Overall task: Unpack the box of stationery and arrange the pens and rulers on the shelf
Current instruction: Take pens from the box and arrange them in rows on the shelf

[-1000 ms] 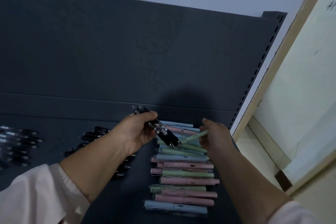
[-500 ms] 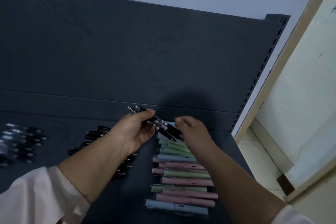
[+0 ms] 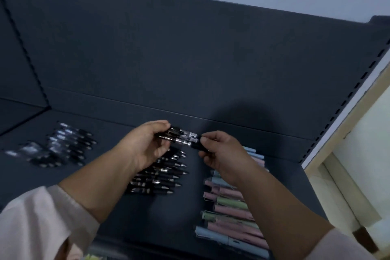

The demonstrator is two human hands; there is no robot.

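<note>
My left hand [image 3: 145,145] grips a small bundle of black pens [image 3: 181,138] held above the dark shelf [image 3: 114,213]. My right hand [image 3: 223,154] pinches the right end of one pen in that bundle. Below my left hand a row of black pens [image 3: 162,173] lies on the shelf, tips pointing right. A stack of pastel pens [image 3: 230,213] in pink, green and blue lies to the right, partly hidden under my right forearm. More black pens [image 3: 63,145] lie in a blurred group at the far left.
The shelf's dark back panel [image 3: 168,59] rises behind the pens. A slotted upright [image 3: 346,99] marks the shelf's right end, with a pale door frame [image 3: 358,112] beyond it. Bare shelf surface shows between the pen groups and at the front.
My right hand let go of a green pen and came left to the black bundle. The view has swung left, so more of the left pens shows.
</note>
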